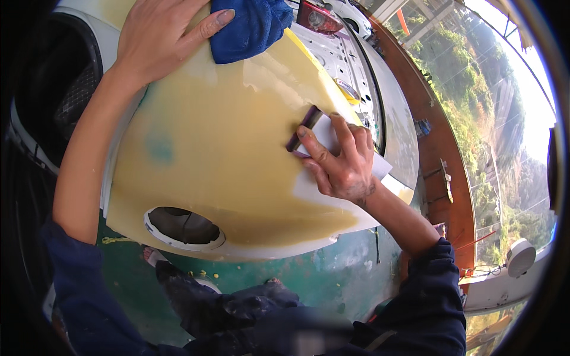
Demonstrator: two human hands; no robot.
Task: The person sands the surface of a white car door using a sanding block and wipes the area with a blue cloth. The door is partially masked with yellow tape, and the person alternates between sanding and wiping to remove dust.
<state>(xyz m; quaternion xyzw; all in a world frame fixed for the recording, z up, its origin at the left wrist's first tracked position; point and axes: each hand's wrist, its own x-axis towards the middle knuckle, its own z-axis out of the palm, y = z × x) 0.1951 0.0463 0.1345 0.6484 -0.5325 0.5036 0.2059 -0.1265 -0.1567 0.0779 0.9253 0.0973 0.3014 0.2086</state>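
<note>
A curved car body panel (237, 148), patched yellow-brown over white, fills the middle of the view. My right hand (341, 157) grips a sanding block (306, 130) with a dark, purple-edged face and whitish paper around it. The block rests on the panel's right part, and loose paper shows beyond my wrist. At the upper left, my left hand (163, 38) lies flat on the panel with its thumb stretched out. That thumb touches the edge of a blue cloth (249, 29); the other fingertips run out of view.
An oval opening (185, 228) pierces the panel's near end. Beyond its right edge lie a yellow tape roll (347, 91) and a red tail light (319, 18). A dark wheel arch (56, 83) is at left. Green floor (285, 273) shows below, an orange-brown ledge (445, 148) at right.
</note>
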